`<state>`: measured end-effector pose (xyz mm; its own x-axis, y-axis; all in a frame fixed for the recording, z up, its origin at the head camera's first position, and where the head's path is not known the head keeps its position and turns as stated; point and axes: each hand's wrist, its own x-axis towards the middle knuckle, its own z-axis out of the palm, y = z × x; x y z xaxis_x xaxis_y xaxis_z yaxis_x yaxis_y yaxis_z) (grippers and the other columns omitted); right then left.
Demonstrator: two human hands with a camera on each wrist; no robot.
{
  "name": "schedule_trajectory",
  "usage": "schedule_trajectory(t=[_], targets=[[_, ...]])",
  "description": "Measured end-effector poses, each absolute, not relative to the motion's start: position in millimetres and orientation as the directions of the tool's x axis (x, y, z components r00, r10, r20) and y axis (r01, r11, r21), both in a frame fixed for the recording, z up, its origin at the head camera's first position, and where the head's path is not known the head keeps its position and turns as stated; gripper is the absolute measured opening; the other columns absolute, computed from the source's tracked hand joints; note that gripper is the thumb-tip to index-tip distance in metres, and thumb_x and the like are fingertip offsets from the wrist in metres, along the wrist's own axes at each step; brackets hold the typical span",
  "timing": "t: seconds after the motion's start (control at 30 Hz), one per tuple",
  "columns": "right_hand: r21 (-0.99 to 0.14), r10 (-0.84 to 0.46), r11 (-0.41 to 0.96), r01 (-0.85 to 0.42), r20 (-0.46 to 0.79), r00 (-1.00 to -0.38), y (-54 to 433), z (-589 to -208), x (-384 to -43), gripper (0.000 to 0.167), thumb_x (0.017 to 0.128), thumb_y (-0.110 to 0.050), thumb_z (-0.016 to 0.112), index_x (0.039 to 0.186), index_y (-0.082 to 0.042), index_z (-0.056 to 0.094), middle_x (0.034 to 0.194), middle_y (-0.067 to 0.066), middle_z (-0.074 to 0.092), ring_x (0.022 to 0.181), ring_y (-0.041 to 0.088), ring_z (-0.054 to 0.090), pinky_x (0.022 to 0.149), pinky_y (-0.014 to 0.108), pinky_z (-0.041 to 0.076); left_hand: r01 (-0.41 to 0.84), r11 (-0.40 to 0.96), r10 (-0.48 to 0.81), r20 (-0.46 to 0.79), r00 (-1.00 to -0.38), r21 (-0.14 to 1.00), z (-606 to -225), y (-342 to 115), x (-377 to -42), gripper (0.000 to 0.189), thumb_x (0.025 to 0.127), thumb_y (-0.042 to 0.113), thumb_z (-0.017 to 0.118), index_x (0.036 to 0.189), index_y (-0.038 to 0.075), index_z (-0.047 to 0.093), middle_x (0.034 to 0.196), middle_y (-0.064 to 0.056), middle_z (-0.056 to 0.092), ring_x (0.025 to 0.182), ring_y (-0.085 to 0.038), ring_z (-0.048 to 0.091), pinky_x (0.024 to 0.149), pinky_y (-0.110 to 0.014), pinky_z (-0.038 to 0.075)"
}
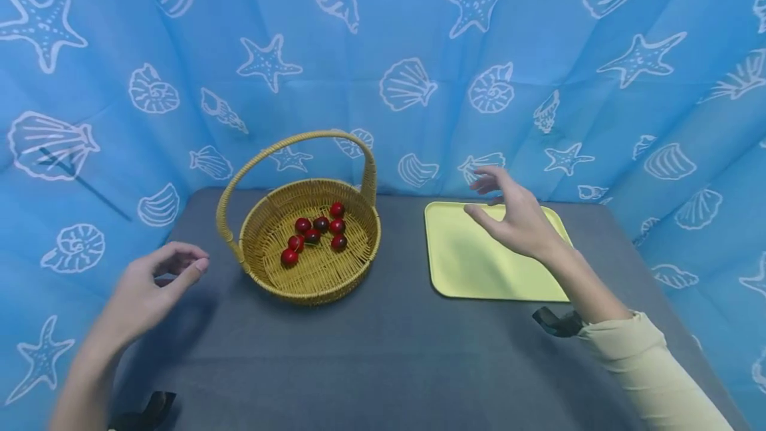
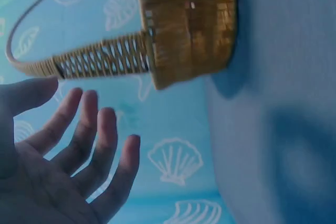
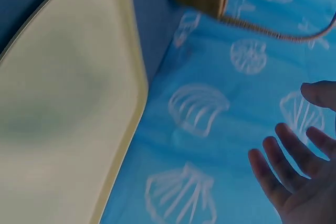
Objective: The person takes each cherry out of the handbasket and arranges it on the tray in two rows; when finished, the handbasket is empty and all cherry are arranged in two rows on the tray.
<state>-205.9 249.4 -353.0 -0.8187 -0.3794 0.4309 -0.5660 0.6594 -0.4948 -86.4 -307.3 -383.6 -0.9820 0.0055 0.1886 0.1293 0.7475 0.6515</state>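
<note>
A woven basket (image 1: 311, 281) with a tall arched handle (image 1: 287, 143) stands left of the table's middle. Several dark red cherries (image 1: 312, 236) lie on its floor. Left of the basket hovers my left hand (image 1: 149, 288), fingers loosely bent and holding nothing. The left wrist view shows that hand (image 2: 79, 161) apart from the basket's side (image 2: 189, 30). Over a pale yellow tray (image 1: 461, 271) on the right hangs my right hand (image 1: 517, 215), its fingers spread and nothing in them. In the right wrist view that hand (image 3: 310, 171) is clear of the tray (image 3: 63, 103).
A dark grey cloth covers the table (image 1: 359, 364). Behind it and at both sides hangs a blue curtain (image 1: 371, 38) printed with white shells and starfish. Black straps (image 1: 556, 323) sit near both wrists.
</note>
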Motion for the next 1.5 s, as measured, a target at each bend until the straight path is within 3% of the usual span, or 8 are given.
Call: schedule_trajectory(t=[0.17,0.37,0.5,0.7,0.9,1.13,1.43,1.5], targets=[[-0.586,-0.449,0.569,-0.577,0.366,-0.815,214.1,-351.1,-212.4,0.047,0.101,-0.011,0.076,0.144,-0.006,0.059,0.124,0.019,0.075,0.113,0.034,0.075,0.091,0.053,0.063,0.122,0.72,0.039,0.136,-0.99,0.683,-388.6,-280.8,-79.1,0.017,0.107,0.024,0.071,0.12,0.013,0.074,0.105,-0.004,0.08,0.088,0.007,0.068,0.075,-0.021,0.057],[-0.66,-0.557,0.476,-0.581,0.286,-0.78,171.7,-346.2,-221.0,0.037,0.102,-0.013,0.076,0.137,-0.005,0.065,0.118,0.015,0.077,0.106,0.029,0.077,0.088,0.047,0.065,0.03,0.668,0.03,0.013,-0.999,0.744,-402.9,-255.6,-74.3,0.032,0.107,0.028,0.071,0.131,0.007,0.071,0.115,-0.012,0.081,0.091,0.001,0.071,0.077,-0.024,0.06],[-0.704,-0.62,0.412,-0.578,0.248,-0.744,147.3,-345.7,-228.7,0.036,0.101,-0.013,0.077,0.135,-0.005,0.066,0.117,0.013,0.076,0.105,0.024,0.076,0.088,0.04,0.065,-0.032,0.625,-0.004,-0.038,-0.999,0.78,-414.4,-242.9,-73.7,0.036,0.107,0.03,0.071,0.135,0.007,0.07,0.118,-0.014,0.08,0.09,-0.008,0.073,0.072,-0.025,0.058],[-0.756,-0.702,0.345,-0.557,0.185,-0.687,117.3,-346.8,-238.8,0.029,0.103,-0.011,0.073,0.131,-0.005,0.068,0.116,0.01,0.077,0.106,0.023,0.076,0.093,0.036,0.065,-0.043,0.611,-0.082,0.009,-0.997,0.791,-426.9,-230.2,-74.5,0.032,0.106,0.031,0.074,0.13,0.01,0.072,0.116,-0.01,0.078,0.093,-0.002,0.071,0.079,-0.023,0.058],[-0.748,-0.765,0.339,-0.571,0.134,-0.63,90.1,-345.2,-253.4,0.021,0.107,-0.017,0.069,0.126,-0.009,0.072,0.117,0.007,0.079,0.103,0.018,0.075,0.094,0.038,0.064,-0.041,0.604,-0.179,0.085,-0.98,0.796,-432.6,-222.4,-74.7,0.024,0.105,0.028,0.075,0.121,0.011,0.076,0.109,-0.011,0.08,0.084,-0.004,0.073,0.073,-0.02,0.056],[-0.811,-0.788,0.337,-0.478,0.035,-0.614,57.6,-345.6,-271.1,0.024,0.109,-0.016,0.065,0.13,-0.004,0.07,0.123,0.016,0.077,0.092,0.027,0.076,0.08,0.036,0.065,-0.05,0.577,-0.227,0.101,-0.969,0.816,-436.9,-219.2,-73.5,0.024,0.105,0.03,0.075,0.118,0.011,0.076,0.105,-0.013,0.079,0.079,-0.008,0.074,0.068,-0.021,0.055],[-0.854,-0.787,0.358,-0.377,-0.058,-0.615,22.4,-361.3,-289.2,0.027,0.111,-0.019,0.063,0.132,-0.003,0.068,0.127,0.017,0.074,0.109,0.047,0.072,0.094,0.059,0.063,-0.092,0.548,-0.253,0.06,-0.966,0.831,-437.9,-217.6,-72.3,0.027,0.105,0.034,0.075,0.121,0.012,0.075,0.11,-0.013,0.078,0.077,-0.009,0.072,0.063,-0.024,0.053],[-0.865,-0.778,0.364,-0.346,-0.078,-0.623,17.2,-365.6,-292.3,0.026,0.111,-0.019,0.063,0.132,-0.004,0.068,0.126,0.018,0.074,0.111,0.047,0.071,0.095,0.058,0.062,-0.092,0.548,-0.255,0.061,-0.965,0.831,-438.9,-217.9,-72.4,0.028,0.105,0.034,0.075,0.121,0.012,0.075,0.111,-0.013,0.079,0.077,-0.007,0.07,0.063,-0.023,0.052]])
